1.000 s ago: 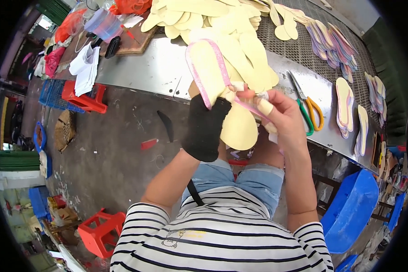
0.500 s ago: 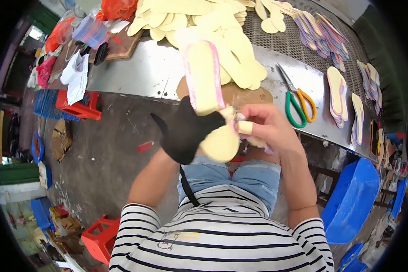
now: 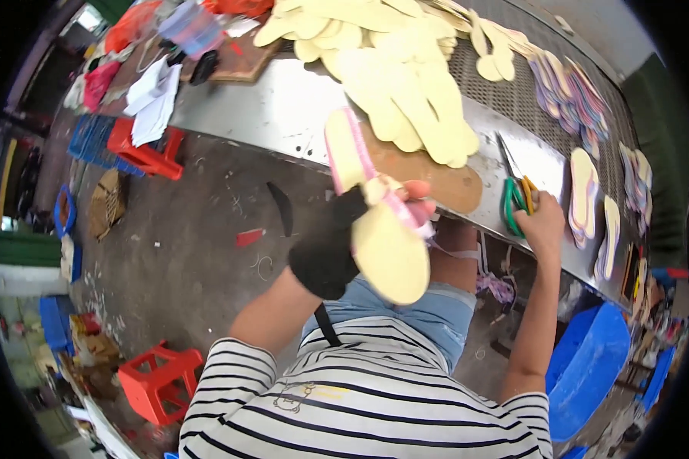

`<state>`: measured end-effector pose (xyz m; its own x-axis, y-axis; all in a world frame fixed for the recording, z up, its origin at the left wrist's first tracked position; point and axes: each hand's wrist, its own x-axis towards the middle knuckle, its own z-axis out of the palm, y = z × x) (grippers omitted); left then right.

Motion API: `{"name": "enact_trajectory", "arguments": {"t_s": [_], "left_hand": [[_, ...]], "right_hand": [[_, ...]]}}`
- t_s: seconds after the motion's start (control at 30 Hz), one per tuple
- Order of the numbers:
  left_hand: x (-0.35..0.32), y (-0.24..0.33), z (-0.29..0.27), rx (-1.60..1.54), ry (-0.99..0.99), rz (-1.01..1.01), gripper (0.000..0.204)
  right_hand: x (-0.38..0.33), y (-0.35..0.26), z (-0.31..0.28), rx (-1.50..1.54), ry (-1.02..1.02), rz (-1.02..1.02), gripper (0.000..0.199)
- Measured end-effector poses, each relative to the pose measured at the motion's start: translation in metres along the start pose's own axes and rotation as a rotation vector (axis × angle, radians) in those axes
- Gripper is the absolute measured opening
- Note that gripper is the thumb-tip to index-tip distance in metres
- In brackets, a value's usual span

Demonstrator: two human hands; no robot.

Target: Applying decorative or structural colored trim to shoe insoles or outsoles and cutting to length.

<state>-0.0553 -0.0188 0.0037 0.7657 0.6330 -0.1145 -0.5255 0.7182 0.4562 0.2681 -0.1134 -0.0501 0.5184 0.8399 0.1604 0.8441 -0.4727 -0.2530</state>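
Note:
My left hand [image 3: 337, 249], in a black glove, holds a pale yellow sandal sole with a pink strap [image 3: 379, 222] above my lap, its heel end toward me. My right hand [image 3: 542, 222] rests at the edge of the steel table [image 3: 283, 107], closed on the handles of green and orange scissors [image 3: 515, 195] that lie on the table. A brown board [image 3: 436, 180] lies on the table just beyond the sole.
A heap of yellow soles [image 3: 406, 76] covers the middle of the table; pink and purple sandals [image 3: 566, 88] lie on mesh at the right. Red stools [image 3: 157, 379] [image 3: 142, 149] stand on the concrete floor at left. A blue tub [image 3: 589, 367] sits at right.
My right hand left the sole and reached right to the scissors on the table. My left hand keeps the sole, now lower and nearer my lap.

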Motion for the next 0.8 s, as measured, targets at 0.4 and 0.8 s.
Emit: {"name": "enact_trajectory", "arguments": {"t_s": [0.4, 0.8], "left_hand": [[0.021, -0.019, -0.006, -0.01, 0.054, 0.088, 0.018], [0.016, -0.017, -0.005, -0.177, 0.071, 0.023, 0.02]], "right_hand": [[-0.079, -0.134, -0.02, 1.721, -0.416, 0.158, 0.029], [-0.08, -0.123, -0.014, 1.518, -0.334, -0.004, 0.054]]}}
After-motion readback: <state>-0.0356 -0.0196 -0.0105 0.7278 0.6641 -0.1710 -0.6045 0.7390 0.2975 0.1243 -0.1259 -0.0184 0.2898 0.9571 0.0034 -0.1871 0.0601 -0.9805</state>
